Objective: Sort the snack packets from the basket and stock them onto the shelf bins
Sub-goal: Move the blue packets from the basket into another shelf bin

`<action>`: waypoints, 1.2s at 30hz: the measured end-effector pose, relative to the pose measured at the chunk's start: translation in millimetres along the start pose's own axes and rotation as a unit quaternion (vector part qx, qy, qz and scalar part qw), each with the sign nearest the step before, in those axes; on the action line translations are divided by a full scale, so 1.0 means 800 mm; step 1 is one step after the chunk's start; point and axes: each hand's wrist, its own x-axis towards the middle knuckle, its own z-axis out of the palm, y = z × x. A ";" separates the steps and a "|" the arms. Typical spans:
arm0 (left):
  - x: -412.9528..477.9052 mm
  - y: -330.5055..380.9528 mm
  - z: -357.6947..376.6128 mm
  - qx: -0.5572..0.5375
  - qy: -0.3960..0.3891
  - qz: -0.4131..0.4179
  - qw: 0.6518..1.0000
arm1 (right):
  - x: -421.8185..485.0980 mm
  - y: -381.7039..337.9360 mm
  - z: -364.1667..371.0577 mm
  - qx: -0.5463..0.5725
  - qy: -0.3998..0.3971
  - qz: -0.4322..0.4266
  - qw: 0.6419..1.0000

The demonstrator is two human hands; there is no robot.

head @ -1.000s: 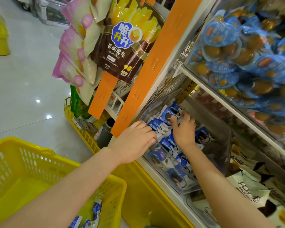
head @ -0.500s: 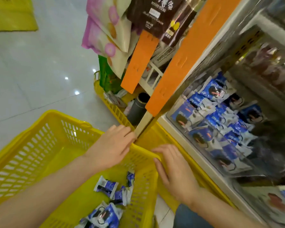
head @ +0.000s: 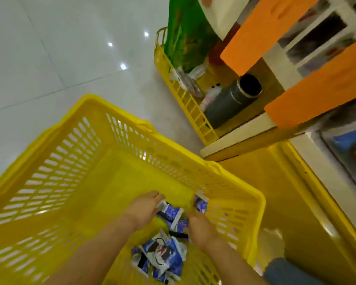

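Head view: both hands in the yellow basket (head: 115, 120) among snack packets (head: 162, 254)

Blue-and-white packets lie heaped in the basket's near right corner. The left hand (head: 141, 210) reaches in with fingers fairly straight, their tips touching the heap. The right hand (head: 201, 227) is just beside it. Its fingers point down among the packets, and blur hides whether they grip one. A clear shelf bin (head: 333, 161) holding a blue packet shows at the right edge.

left hand (head: 141, 210), right hand (head: 199, 227): grips likely hidden | snack packets (head: 162, 254): blurred
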 end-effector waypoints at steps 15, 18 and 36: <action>0.012 -0.005 0.066 -0.089 -0.069 -0.099 0.989 | 0.011 -0.008 0.000 -0.027 -0.029 0.057 0.998; 0.000 0.005 0.060 -0.189 -0.090 -0.152 0.966 | 0.001 -0.012 -0.011 0.047 0.024 0.064 0.997; -0.084 0.127 -0.081 -0.792 0.079 -0.063 0.602 | -0.154 -0.046 -0.088 0.130 0.363 -0.181 0.905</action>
